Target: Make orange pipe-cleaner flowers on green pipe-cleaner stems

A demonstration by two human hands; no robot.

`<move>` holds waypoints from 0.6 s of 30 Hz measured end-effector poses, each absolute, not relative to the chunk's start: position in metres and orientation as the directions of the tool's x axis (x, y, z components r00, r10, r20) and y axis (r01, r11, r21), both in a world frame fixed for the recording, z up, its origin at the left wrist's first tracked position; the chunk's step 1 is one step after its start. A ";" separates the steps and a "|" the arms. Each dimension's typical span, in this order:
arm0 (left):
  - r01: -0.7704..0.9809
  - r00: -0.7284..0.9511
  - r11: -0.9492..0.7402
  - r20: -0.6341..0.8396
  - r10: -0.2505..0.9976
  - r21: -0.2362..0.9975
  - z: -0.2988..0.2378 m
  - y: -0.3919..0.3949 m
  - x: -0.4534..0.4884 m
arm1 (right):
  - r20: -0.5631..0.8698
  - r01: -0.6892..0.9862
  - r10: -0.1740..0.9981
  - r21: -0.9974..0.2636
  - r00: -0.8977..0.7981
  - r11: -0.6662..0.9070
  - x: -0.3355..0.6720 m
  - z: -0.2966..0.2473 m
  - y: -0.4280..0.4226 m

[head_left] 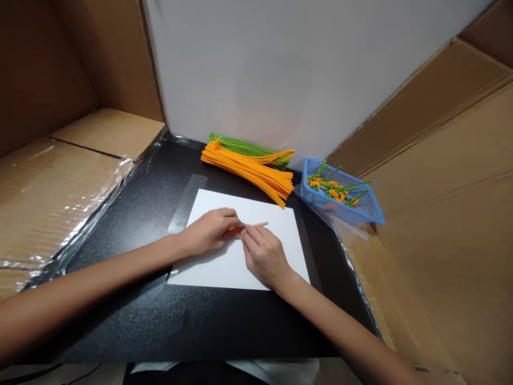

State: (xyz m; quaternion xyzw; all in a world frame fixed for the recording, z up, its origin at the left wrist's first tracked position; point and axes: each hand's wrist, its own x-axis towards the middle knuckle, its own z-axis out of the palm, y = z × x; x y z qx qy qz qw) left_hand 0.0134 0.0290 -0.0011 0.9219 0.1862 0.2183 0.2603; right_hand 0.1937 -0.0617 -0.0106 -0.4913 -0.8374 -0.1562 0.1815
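Note:
Both my hands rest on a white sheet of paper (212,270) lying on the black tabletop (160,315). My left hand (210,231) is closed in a pinch on a bit of orange pipe cleaner (233,228), mostly hidden under its fingers. My right hand (262,255) is closed on a thin wooden stick (259,224) whose tip pokes out to the right. The two hands touch at their fingertips, and the orange piece meets the stick there.
A bundle of orange pipe cleaners (250,168) lies behind the paper, with green pipe cleaners (240,145) behind it. A blue mesh basket (366,211) at the right holds several small orange-and-green pieces. Cardboard walls (441,176) enclose both sides; a white panel stands at the back.

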 end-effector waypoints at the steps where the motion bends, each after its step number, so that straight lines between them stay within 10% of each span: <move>1: 0.226 0.833 -0.795 0.311 0.458 0.563 -0.002 0.030 0.014 | 0.472 0.881 0.768 0.040 -0.433 0.472 0.194 -0.010 -0.062; 11: 0.367 0.772 -0.890 0.446 0.453 0.270 -0.014 0.012 0.017 | 0.716 0.803 0.688 -0.339 -0.118 0.490 0.214 0.030 -0.039; 18: 0.342 0.789 -0.886 0.417 0.451 0.313 -0.011 0.012 0.016 | 0.159 0.797 0.972 -0.558 -0.171 0.231 0.269 0.083 -0.074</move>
